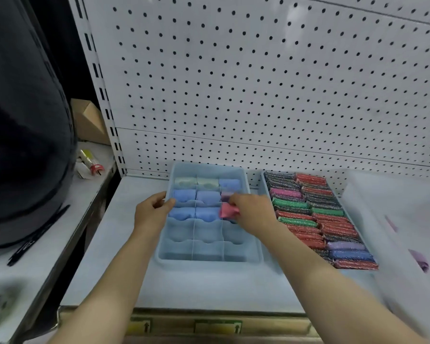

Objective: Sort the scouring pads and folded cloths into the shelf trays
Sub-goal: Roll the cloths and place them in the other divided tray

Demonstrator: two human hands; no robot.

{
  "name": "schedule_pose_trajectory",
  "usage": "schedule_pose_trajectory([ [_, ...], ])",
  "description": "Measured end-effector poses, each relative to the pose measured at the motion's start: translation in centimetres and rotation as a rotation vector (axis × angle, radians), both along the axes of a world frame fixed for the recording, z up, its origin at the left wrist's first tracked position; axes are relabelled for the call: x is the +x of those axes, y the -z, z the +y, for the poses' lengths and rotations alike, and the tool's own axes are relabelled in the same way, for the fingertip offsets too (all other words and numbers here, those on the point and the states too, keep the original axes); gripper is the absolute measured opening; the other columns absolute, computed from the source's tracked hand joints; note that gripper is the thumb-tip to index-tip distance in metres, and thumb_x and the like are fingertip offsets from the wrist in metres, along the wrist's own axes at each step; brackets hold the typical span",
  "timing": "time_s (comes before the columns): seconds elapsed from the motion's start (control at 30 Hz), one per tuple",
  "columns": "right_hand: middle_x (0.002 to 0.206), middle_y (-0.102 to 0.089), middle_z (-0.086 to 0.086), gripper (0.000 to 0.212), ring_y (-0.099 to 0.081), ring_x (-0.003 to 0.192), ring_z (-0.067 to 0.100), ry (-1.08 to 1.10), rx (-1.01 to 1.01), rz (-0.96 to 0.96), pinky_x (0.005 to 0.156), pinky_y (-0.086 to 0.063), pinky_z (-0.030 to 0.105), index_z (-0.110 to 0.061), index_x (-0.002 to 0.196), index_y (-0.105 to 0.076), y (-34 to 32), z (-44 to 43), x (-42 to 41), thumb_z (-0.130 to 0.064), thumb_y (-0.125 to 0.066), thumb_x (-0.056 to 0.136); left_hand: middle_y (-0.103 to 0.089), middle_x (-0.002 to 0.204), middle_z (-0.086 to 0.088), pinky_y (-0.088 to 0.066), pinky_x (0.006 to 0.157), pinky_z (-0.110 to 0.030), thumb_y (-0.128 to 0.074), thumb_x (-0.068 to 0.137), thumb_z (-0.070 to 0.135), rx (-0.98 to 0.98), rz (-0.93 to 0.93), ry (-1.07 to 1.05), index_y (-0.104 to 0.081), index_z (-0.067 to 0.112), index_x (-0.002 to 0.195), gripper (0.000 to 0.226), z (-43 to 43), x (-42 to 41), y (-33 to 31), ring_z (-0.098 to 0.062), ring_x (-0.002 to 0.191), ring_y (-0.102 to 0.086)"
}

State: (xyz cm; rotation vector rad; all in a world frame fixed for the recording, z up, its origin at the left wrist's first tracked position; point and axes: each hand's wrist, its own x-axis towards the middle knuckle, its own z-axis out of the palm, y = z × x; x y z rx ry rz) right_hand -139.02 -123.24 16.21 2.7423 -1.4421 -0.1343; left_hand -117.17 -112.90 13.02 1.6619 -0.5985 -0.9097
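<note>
Item: one pink folded cloth, pinched in our right hand over the right-hand column of the divided tray, beside cells of blue cloths. Our left hand grips that tray's left rim. Scouring pads fill the second tray, just right.

Divided tray: pale blue. Inside, mint cloths at 11 o'clock, blue cloths mid rows, lilac cloth at 1, pink-red cloth at 3. Scouring pads, 3 o'clock of tray: glittery red, green, black-silver, pink, purple, blue. Pegboard: white w/ black dots.
</note>
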Motion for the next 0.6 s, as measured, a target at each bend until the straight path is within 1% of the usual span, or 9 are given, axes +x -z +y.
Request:
schedule_pose_trajectory([
  [0.07, 0.120, -0.066, 0.002, 0.033, -0.062, 0.111, 0.027, 0.007, 0.016, 0.059, 0.080, -0.038, 0.031, -0.028, 0.126, -0.057, 0.1, 0.0, 0.7, -0.026, -0.055, 0.093, -0.072, 0.108, -0.008, -0.053, 0.095, -0.042, -0.071, 0.089, 0.017, 0.005, 0.009, 0.001, -0.072, 0.016, 0.115, 0.026, -0.1, 0.0, -0.1, -0.027, 0.102, -0.067],
  [0.13, 0.121, -0.065, 0.004, 0.031, -0.062, 0.111, 0.029, 0.026, 0.070, 0.067, 0.080, -0.040, 0.031, -0.023, 0.123, -0.059, 0.3, 0.0, 1.1, -0.021, -0.051, 0.093, -0.072, 0.108, -0.008, -0.053, 0.095, -0.042, -0.071, 0.089, 0.016, -0.004, 0.018, -0.005, -0.071, 0.016, 0.116, 0.027, -0.3, 0.0, -0.1, -0.028, 0.104, -0.067],
  [0.17, 0.120, -0.065, 0.004, 0.030, -0.062, 0.110, 0.029, 0.037, 0.121, 0.038, 0.080, -0.043, 0.031, -0.023, 0.120, -0.061, 0.3, -0.1, 1.1, -0.022, -0.050, 0.093, -0.072, 0.108, -0.008, -0.053, 0.094, -0.041, -0.070, 0.089, 0.015, -0.005, 0.021, -0.008, -0.071, 0.015, 0.116, 0.026, -0.4, -0.1, -0.1, -0.028, 0.104, -0.067],
  [0.23, 0.116, -0.067, 0.000, 0.026, -0.062, 0.105, 0.027, 0.050, 0.245, -0.087, 0.080, -0.047, 0.031, -0.027, 0.108, -0.067, 0.3, -0.5, 0.7, -0.027, -0.048, 0.091, -0.071, 0.108, -0.009, -0.053, 0.092, -0.038, -0.070, 0.090, 0.015, -0.002, 0.016, -0.012, -0.070, 0.015, 0.116, 0.026, -0.4, -0.1, 0.0, -0.029, 0.104, -0.067],
  [0.3, 0.101, -0.066, -0.002, 0.018, -0.061, 0.100, 0.026, 0.042, 0.314, -0.175, 0.072, -0.045, 0.029, -0.026, 0.098, -0.069, -0.1, -0.6, 0.1, -0.029, -0.054, 0.089, -0.071, 0.108, -0.008, -0.053, 0.092, -0.039, -0.070, 0.090, 0.016, 0.004, 0.010, -0.017, -0.070, 0.015, 0.116, 0.026, -0.5, -0.1, 0.0, -0.029, 0.104, -0.066],
  [0.37, 0.087, -0.060, 0.001, 0.014, -0.061, 0.095, 0.028, 0.001, 0.301, -0.169, 0.066, -0.038, 0.028, -0.018, 0.096, -0.069, -0.8, -0.7, -0.3, -0.026, -0.061, 0.087, -0.071, 0.106, -0.007, -0.053, 0.093, -0.041, -0.071, 0.090, 0.017, 0.005, 0.007, -0.021, -0.071, 0.016, 0.116, 0.027, -0.6, -0.2, 0.0, -0.029, 0.103, -0.067],
  [0.4, 0.088, -0.060, 0.003, 0.015, -0.062, 0.094, 0.029, -0.017, 0.267, -0.142, 0.066, -0.036, 0.027, -0.017, 0.098, -0.069, -1.0, -0.8, -0.3, -0.024, -0.061, 0.087, -0.072, 0.106, -0.007, -0.054, 0.093, -0.041, -0.071, 0.090, 0.017, 0.006, 0.003, -0.023, -0.071, 0.017, 0.116, 0.026, -0.7, -0.2, 0.1, -0.029, 0.103, -0.067],
  [0.5, 0.102, -0.067, 0.007, 0.024, -0.064, 0.095, 0.031, -0.016, 0.137, -0.012, 0.068, -0.038, 0.028, -0.021, 0.106, -0.067, -0.7, -0.9, 0.5, -0.019, -0.059, 0.083, -0.072, 0.106, -0.007, -0.054, 0.093, -0.042, -0.071, 0.089, 0.017, 0.012, -0.003, -0.027, -0.071, 0.017, 0.115, 0.026, -0.7, -0.2, 0.2, -0.029, 0.103, -0.067],
  [0.6, 0.107, -0.068, 0.003, 0.022, -0.065, 0.099, 0.028, 0.007, 0.110, 0.071, 0.071, -0.038, 0.028, -0.023, 0.106, -0.066, 0.7, -0.9, 1.2, -0.019, -0.056, 0.087, -0.072, 0.106, -0.008, -0.054, 0.093, -0.042, -0.071, 0.089, 0.017, 0.018, -0.003, -0.033, -0.071, 0.017, 0.115, 0.025, -0.7, -0.2, 0.1, -0.029, 0.102, -0.067],
])
